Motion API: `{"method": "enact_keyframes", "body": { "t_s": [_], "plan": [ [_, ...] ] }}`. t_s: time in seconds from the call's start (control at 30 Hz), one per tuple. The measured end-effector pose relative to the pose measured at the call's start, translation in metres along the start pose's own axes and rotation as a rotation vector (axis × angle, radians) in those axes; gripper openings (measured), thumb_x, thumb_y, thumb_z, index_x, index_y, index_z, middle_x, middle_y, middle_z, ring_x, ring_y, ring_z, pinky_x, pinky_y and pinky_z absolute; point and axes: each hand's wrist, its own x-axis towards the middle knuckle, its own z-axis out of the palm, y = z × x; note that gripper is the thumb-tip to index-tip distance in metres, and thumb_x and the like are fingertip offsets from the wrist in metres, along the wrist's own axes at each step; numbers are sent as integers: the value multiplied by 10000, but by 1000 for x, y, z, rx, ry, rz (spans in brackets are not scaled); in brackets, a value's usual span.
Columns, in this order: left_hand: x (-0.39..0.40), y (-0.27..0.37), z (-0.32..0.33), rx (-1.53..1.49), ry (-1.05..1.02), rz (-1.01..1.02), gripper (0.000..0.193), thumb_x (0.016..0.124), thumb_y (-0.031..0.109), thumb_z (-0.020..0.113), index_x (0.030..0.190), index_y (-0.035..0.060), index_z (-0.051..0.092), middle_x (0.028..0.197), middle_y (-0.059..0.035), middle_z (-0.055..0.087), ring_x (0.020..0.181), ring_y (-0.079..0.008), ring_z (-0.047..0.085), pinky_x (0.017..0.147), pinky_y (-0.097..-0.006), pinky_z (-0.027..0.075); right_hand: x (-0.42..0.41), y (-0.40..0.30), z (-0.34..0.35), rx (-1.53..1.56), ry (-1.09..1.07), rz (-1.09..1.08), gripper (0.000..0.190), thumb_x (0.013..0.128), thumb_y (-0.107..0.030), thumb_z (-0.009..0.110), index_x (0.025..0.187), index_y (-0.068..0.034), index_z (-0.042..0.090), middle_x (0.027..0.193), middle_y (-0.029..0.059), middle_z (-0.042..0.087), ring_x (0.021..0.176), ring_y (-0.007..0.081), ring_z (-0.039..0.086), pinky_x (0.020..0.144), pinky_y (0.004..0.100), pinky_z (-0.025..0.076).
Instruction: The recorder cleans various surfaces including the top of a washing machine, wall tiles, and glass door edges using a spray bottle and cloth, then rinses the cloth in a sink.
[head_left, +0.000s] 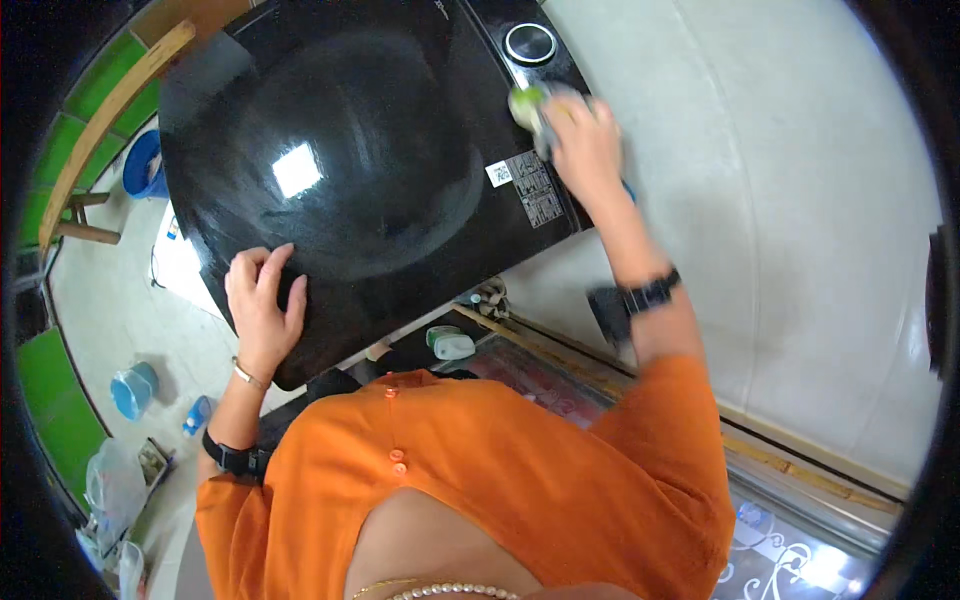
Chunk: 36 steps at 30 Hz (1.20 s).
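Observation:
A glossy black lid (375, 157), apparently of a top-loading washing machine, spans the upper middle and reflects a bright square of light. On its near left part rests my left hand (262, 300), thumb apart from the bent fingers, holding nothing. At the lid's right side, my right hand (585, 150) grips a bunched green and greyish cloth (531, 105), blurred by motion. The cloth lies close below a round silver-rimmed dial (530, 43). A white printed sticker (499, 174) and a label panel (538, 191) with writing sit just left of my right wrist.
A pale wall (750, 187) runs close along the right. To the left are a curved wooden piece (112, 120), a dark blue bucket (142, 166) and a light blue bucket (134, 390) on the floor. A white-and-green container (451, 343) stands below the near edge.

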Motion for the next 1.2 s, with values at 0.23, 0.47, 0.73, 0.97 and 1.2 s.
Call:
{"method": "enact_keyframes", "body": {
  "t_s": [0.23, 0.47, 0.73, 0.97, 1.2],
  "plan": [
    [-3, -3, -1, -5, -2, -28, 367, 700, 109, 650, 1052, 59, 563, 916, -119, 481, 857, -273, 478, 754, -369, 374, -22, -2, -11, 15, -183, 12, 404, 670, -53, 612, 1050, -189, 607, 1113, -1, 559, 1029, 299, 473, 810, 434, 443],
    [-1, -1, -2, -8, -15, -24, 374, 685, 102, 659, 1046, 65, 570, 910, -112, 484, 855, -270, 481, 740, -357, 375, -30, 9, -23, -86, -208, 68, 429, 657, -35, 615, 1059, -184, 600, 1154, 23, 546, 1022, 326, 476, 828, 425, 437],
    [-1, -3, -3, -12, -5, -12, 370, 695, 95, 652, 1053, 63, 566, 905, -112, 483, 844, -270, 481, 734, -358, 370, 7, 46, 0, -138, -88, 7, 430, 668, -59, 632, 1081, -166, 580, 1117, 47, 566, 991, 335, 490, 811, 416, 436],
    [1, -2, -6, -51, -29, -43, 391, 691, 83, 634, 1070, 59, 541, 927, -138, 473, 855, -301, 464, 756, -381, 370, 7, 15, -21, -75, -109, 38, 418, 622, -36, 649, 1011, -185, 616, 1109, -6, 562, 981, 292, 496, 773, 427, 450],
    [-1, -2, -7, -60, 10, -28, 395, 653, 94, 668, 1028, 61, 548, 871, -110, 462, 803, -279, 459, 696, -380, 351, 6, 8, -27, -49, -252, 13, 387, 638, -17, 629, 998, -157, 603, 1116, 22, 545, 979, 306, 494, 752, 442, 453]
  ]
}}
